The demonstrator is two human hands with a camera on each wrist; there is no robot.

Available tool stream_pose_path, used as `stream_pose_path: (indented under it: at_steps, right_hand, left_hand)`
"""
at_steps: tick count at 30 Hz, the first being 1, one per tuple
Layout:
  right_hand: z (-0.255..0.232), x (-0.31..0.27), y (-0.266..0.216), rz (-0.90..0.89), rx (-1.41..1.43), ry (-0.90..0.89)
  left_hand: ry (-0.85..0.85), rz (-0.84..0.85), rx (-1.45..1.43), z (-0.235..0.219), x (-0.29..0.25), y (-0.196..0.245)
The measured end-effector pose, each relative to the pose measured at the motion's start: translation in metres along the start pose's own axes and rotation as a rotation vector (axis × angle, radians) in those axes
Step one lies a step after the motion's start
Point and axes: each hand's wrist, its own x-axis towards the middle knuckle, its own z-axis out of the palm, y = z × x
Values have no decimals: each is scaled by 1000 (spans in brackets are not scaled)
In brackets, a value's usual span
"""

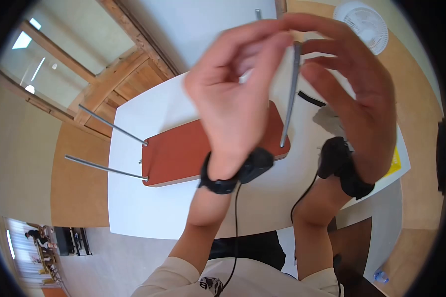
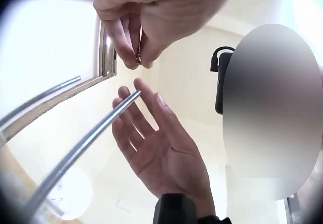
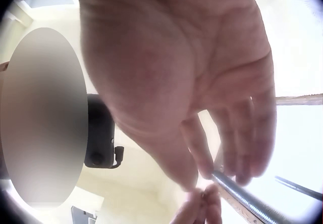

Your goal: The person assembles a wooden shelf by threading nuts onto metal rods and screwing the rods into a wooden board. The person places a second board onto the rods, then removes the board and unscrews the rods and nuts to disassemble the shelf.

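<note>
My left hand (image 1: pixel 233 89) is raised over the board's far-right end, thumb and fingertips pinching a small shiny metal piece (image 2: pixel 139 58), mostly hidden by the fingers. Just below that pinch is the free tip of a metal rod (image 2: pixel 96 133), threaded near its end in the right wrist view. Around the rod's upper end, my right hand (image 1: pixel 362 99) has its fingers spread and loosely bent, fingertips close beside it. The rod (image 1: pixel 290 104) stands on a corner of a reddish-brown board (image 1: pixel 176 148) with rounded corners. Two more rods rise from its left corners, one nearer (image 1: pixel 106 168), one farther (image 1: pixel 114 124).
The board lies on a white table (image 1: pixel 134 213). Right of it are a black curved strip (image 1: pixel 311 98), a grey cloth-like item (image 1: pixel 327 119) and something yellow (image 1: pixel 395 162). A white fan (image 1: pixel 362 27) stands beyond. Cables (image 1: pixel 237 222) hang from both wrists.
</note>
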Motion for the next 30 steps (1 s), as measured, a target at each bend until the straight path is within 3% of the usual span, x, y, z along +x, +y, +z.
stream_pose_path:
  at_steps: [3,4,5,8,10,14,19,21,28,29,30]
  right_hand:
    - [6,-6,-1,42,29,115]
    - [4,-9,2,60,63,129]
    - [6,-10,-1,107,-41,143]
    - [8,-8,-10,139,21,93]
    - [-5,-11,1,-113,-526,-33]
    - [-20,-6,27,8,-351,-8]
    - [27,5,-12,80,-238,275]
    - [40,9,-22,109,-191,385]
    - [29,9,-5,3,-255,282]
    - [33,8,-6,5,-258,279]
    - [38,7,-8,126,-261,394]
  left_hand:
    - [-8,71,-200,14,-2,-13]
    - [32,87,213,23,-4,16]
    - [-38,174,255,13,-3,14]
    - [-71,199,194,5,-2,-12]
    - [-70,248,205,2,-1,-8]
    - [-109,319,186,0,-4,-8]
    - [-218,257,76,-5,-6,-6]
    - [-189,216,37,-7,-7,-6]
    - [-12,123,-95,2,-14,-9]
    - [20,109,-91,2,-14,-9]
    - [24,107,-95,1,-14,-10]
